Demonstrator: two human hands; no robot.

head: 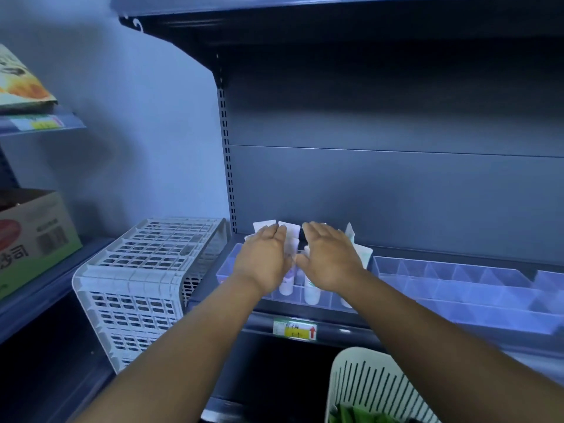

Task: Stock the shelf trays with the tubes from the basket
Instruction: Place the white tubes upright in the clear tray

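A clear plastic shelf tray holds several white tubes standing cap down in its compartments. My left hand lies flat over the tubes at the tray's left part, fingers straight and reaching to the back row. My right hand lies flat beside it, over the tubes at the tray's right part. A narrow gap between the two hands shows more tubes. The white slotted basket is at the bottom right, below the shelf, with green items visible inside it.
A second clear divided tray stretches to the right on the same shelf. An overturned white crate stands left of the shelf. A cardboard box and a snack bag sit on shelves at far left. A price label marks the shelf edge.
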